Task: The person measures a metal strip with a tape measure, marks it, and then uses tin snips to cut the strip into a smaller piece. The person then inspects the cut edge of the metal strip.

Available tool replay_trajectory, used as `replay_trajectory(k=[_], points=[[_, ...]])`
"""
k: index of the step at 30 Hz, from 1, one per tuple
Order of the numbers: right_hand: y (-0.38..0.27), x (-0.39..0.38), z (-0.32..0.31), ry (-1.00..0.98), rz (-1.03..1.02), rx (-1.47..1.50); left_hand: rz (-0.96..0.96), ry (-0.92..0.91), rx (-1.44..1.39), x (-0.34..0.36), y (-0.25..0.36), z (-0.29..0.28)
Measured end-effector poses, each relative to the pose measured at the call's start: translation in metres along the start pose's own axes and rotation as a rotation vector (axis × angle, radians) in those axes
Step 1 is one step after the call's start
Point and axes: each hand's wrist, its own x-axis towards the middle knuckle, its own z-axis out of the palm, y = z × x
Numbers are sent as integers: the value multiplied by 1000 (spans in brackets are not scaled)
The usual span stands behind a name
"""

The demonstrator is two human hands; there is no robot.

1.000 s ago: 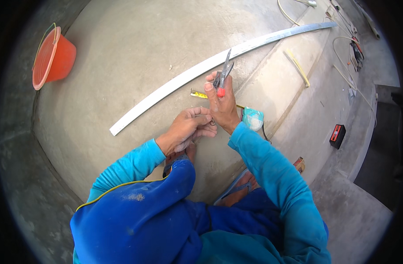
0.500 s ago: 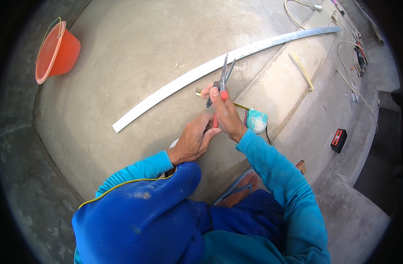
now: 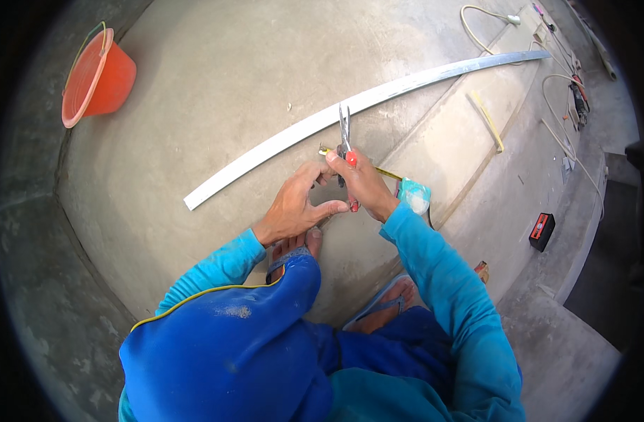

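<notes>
My right hand (image 3: 368, 184) is closed around tin snips (image 3: 344, 130) with red-tipped handles, blades pointing away from me and nearly together. To their left, my left hand (image 3: 294, 204) is curved with thumb and fingers apart. Its thumb tip lies by the lower red handle end; whether it touches cannot be made out. Beyond the blades, a long pale metal strip (image 3: 287, 137) lies across the floor. A teal tape measure (image 3: 414, 195) rests just right of my right wrist, its yellow blade partly drawn out and running behind that hand.
An orange bucket (image 3: 114, 81) stands at the far left. To the right are a yellow strip (image 3: 487, 123), a black and red box-shaped thing (image 3: 541, 231), a pale cable (image 3: 572, 151) and a red and black power tool (image 3: 579, 102). My sandalled feet (image 3: 385, 302) are below my hands.
The snips' blades have come from wide apart to nearly together. My left hand has moved off the red handle and its fingers have spread. The snips have shifted slightly left.
</notes>
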Motion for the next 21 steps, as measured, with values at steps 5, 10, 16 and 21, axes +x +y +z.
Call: replay_trajectory(k=[5, 10, 16, 21], points=[[-6, -2, -18, 13, 238, -125, -131, 124, 744, 40, -72, -51], [22, 1, -11, -28, 166, -324, -193, -141, 650, 65, -95, -55], [49, 3, -10, 9, 138, -406, -210, -101, 633, 63, -59, -64], [31, -7, -4, 5, 166, -427, -186, -87, 694, 62, -39, -67]])
